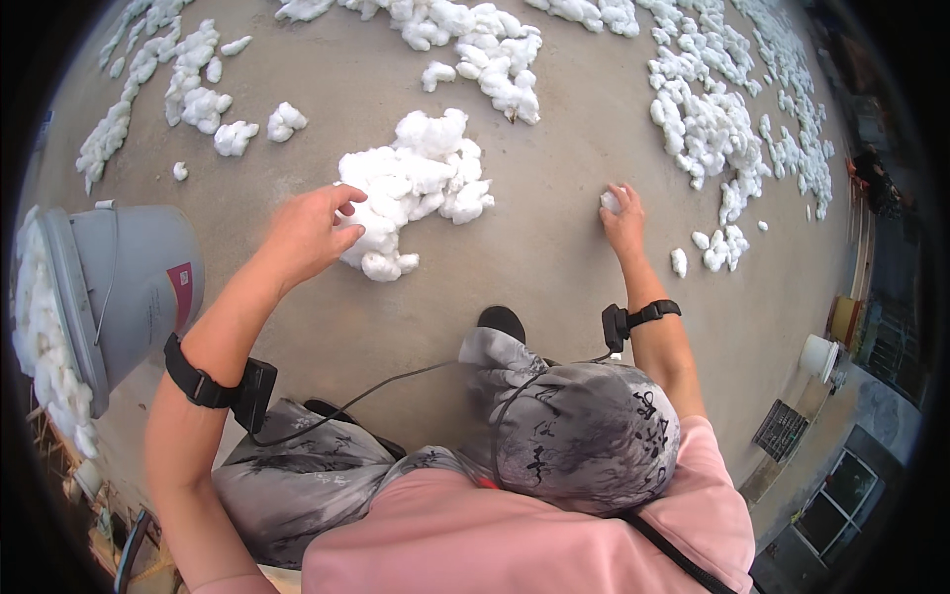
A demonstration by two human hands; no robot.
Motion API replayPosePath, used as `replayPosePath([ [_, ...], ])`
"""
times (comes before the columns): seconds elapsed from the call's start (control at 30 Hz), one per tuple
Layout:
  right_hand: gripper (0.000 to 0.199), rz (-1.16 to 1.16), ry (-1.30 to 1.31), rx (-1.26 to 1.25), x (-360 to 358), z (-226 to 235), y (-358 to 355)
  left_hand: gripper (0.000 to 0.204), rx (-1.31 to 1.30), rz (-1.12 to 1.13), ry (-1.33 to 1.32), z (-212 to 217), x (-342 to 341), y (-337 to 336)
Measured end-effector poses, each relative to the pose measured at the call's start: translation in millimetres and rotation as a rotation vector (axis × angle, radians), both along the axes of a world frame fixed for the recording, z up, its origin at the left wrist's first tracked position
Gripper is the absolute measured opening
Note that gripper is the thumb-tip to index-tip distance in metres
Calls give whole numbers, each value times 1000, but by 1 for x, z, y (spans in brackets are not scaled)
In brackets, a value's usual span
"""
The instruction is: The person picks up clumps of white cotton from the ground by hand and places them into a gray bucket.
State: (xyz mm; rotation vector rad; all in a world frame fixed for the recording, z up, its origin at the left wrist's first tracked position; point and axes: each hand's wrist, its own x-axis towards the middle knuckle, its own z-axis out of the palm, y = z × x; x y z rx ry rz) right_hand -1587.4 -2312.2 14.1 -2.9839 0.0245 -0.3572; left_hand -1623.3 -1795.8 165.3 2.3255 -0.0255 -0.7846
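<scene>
A loose heap of white raw cotton lies on the concrete floor in front of me. At its left edge is my left hand, thumb and fingers apart and curved toward the fluff; whether the fingertips touch it I cannot tell. Farther right, away from the heap, my right hand is closed around a small tuft of cotton just over the floor, part of it hidden by the fingers.
A grey bucket lies tipped at my left, with white cotton at its mouth. More cotton clumps spread across the far floor and right side. My shoe stands below the heap. A cable runs between my wrist straps.
</scene>
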Motion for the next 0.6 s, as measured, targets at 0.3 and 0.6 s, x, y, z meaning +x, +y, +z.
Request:
replayPosePath([
  [0.3,43,376,127,816,195,33,184,139,101,224,-25,-87,-23,27],
  [0.6,63,317,450,221,232,-10,267,145,36,415,48,-114,-44,-9],
])
